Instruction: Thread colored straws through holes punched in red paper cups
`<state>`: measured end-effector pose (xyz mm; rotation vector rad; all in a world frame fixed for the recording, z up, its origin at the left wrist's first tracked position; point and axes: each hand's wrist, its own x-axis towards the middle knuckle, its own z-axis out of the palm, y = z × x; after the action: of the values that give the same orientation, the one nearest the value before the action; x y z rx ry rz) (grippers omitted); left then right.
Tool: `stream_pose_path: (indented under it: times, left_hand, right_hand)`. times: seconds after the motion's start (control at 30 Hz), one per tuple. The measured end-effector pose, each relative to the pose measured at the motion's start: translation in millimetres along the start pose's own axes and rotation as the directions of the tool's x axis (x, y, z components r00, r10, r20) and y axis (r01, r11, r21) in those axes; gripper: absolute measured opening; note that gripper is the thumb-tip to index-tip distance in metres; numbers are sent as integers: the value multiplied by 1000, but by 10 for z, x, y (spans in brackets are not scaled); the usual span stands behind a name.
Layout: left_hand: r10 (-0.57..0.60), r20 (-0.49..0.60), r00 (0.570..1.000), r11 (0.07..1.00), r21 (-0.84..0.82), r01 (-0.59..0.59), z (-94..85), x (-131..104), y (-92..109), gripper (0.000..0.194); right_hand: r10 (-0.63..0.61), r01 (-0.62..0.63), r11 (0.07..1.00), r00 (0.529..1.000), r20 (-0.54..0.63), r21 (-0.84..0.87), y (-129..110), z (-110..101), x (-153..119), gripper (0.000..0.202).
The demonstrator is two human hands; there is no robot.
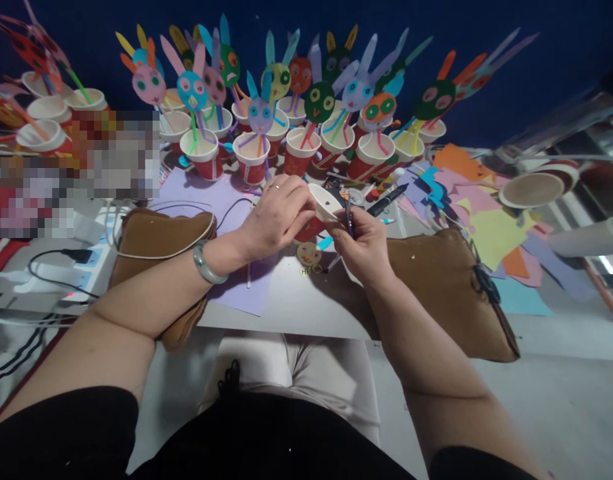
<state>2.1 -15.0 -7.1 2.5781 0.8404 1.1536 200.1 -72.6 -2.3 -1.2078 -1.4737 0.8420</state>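
Note:
A red paper cup with a white inside [321,197] is tilted between my hands above the table, and a small dark spot shows inside it. My left hand [281,210] is closed around its left side. On the right, my right hand [362,243] is closed near the rim on a dark purple-handled tool, apparently scissors [349,221]; its blades are hidden. Just below the cup lies a yellow paper face [309,253] with small round "HI" pieces [310,270] beside it. A black marker [388,199] lies beyond my right hand.
Several finished paper cups with rabbit-eared paper faces [319,100] stand along the back. Brown cushions [441,293] lie under both forearms. Lilac paper [241,293] is on the left; coloured scraps [496,227] and stacked cups [531,190] are right. A power strip [89,267] with cables sits far left.

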Motion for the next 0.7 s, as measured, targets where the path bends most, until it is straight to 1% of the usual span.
stream_pose_path:
  times: [0.07, 0.13, 0.17, 0.2, 0.27, 0.3, 0.33, 0.4, 0.47, 0.53, 0.6, 0.7]
  left_hand:
    - [-37, -19, 999, 996, -85, 35, 3, -1, -30, 34]
    - [-101, -30, 994, 977, -190, 93, 26, -7, -70, 34]
    - [-136, -29, 990, 962, -242, 125, 49, -14, -93, 38]
    - [-169, -18, 986, 944, -291, 156, 78, -23, -115, 48]
    - [-209, 23, 978, 908, -365, 203, 141, -43, -153, 74]
    - [-221, 50, 974, 894, -389, 223, 166, -51, -167, 80]
    - [-231, 73, 970, 883, -403, 241, 180, -56, -176, 83]
    - [-248, 99, 964, 878, -398, 266, 172, -54, -175, 80]
    - [-250, 110, 962, 895, -353, 273, 123, -37, -151, 76]
    - [-228, 136, 964, 921, -290, 259, 62, -13, -109, 71]
    - [-196, 169, 966, 943, -237, 233, 17, 6, -64, 65]
    - [-159, 189, 969, 963, -186, 194, -3, 15, -16, 58]
  right_hand:
    - [64, -63, 996, 998, -10, 56, 3, 8, -10, 24]
    - [120, -119, 984, 993, 3, 133, 12, 12, -15, 32]
    - [137, -137, 976, 991, 15, 168, 18, 13, -16, 36]
    - [145, -148, 969, 989, 26, 199, 24, 12, -16, 39]
    - [146, -153, 959, 988, 44, 238, 38, 6, -12, 42]
    - [143, -151, 957, 989, 49, 247, 42, 1, -10, 43]
    - [143, -151, 956, 988, 51, 252, 43, -6, -6, 42]
    - [163, -170, 948, 985, 50, 268, 29, -23, 1, 41]
    - [215, -231, 924, 973, 85, 305, -9, -45, 8, 41]
    - [283, -329, 877, 943, 177, 351, -63, -69, 12, 43]
    - [333, -423, 821, 900, 280, 383, -115, -89, 11, 44]
    - [366, -497, 767, 859, 359, 406, -159, -106, 7, 45]
